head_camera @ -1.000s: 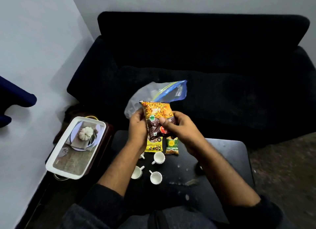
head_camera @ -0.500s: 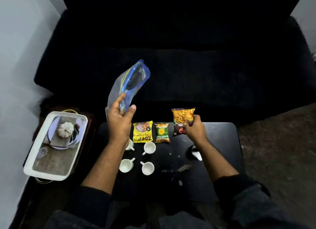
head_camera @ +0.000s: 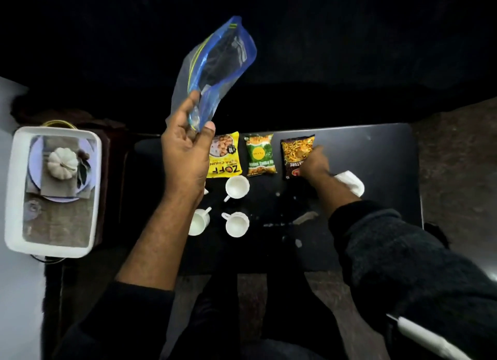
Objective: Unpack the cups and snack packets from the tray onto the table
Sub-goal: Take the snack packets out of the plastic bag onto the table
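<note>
My left hand [head_camera: 185, 155] holds an empty clear zip bag [head_camera: 215, 69] with a blue seal, raised above the black table [head_camera: 376, 155]. My right hand [head_camera: 313, 163] rests on the lower corner of an orange and brown snack packet [head_camera: 295, 152] lying flat on the table. A green packet [head_camera: 260, 155] and a yellow packet [head_camera: 224, 155] lie in a row to its left. White cups stand in front of them: one [head_camera: 236, 187] behind, one [head_camera: 236, 224] in front, one [head_camera: 197, 221] partly hidden by my left forearm.
A white tray [head_camera: 13, 198] sits left of the table on a dark stand, holding a plate, a cloth and a small white pumpkin [head_camera: 62, 163]. A crumpled white tissue [head_camera: 351, 183] lies right of my right wrist. A black sofa fills the background.
My right hand has laid the orange and brown packet flat on the table beside the green one. My left hand has lifted the emptied zip bag slightly higher.
</note>
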